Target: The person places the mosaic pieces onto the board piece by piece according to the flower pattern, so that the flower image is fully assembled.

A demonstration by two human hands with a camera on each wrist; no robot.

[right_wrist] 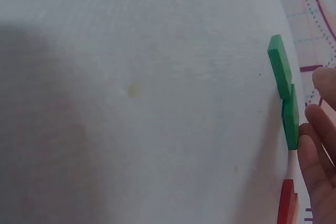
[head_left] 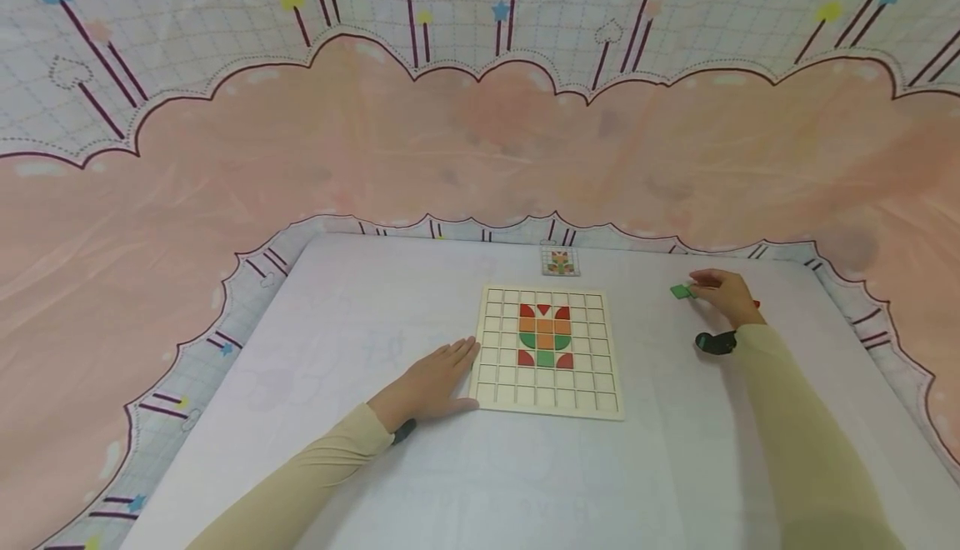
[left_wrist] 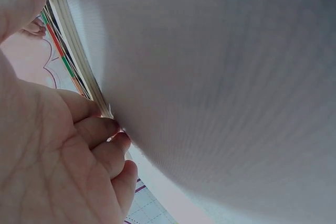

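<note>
Fingers (right_wrist: 315, 145) of the right hand (head_left: 726, 293) touch the green pieces (head_left: 681, 291) near the table's far right edge, gripping nothing yet, so pinching one piece cleanly looks best while the flat left hand (head_left: 435, 383) steadies the board (head_left: 487, 367).

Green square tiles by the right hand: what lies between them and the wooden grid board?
Only bare white tabletop separates the green tiles from the wooden grid board, per the head view.
</note>
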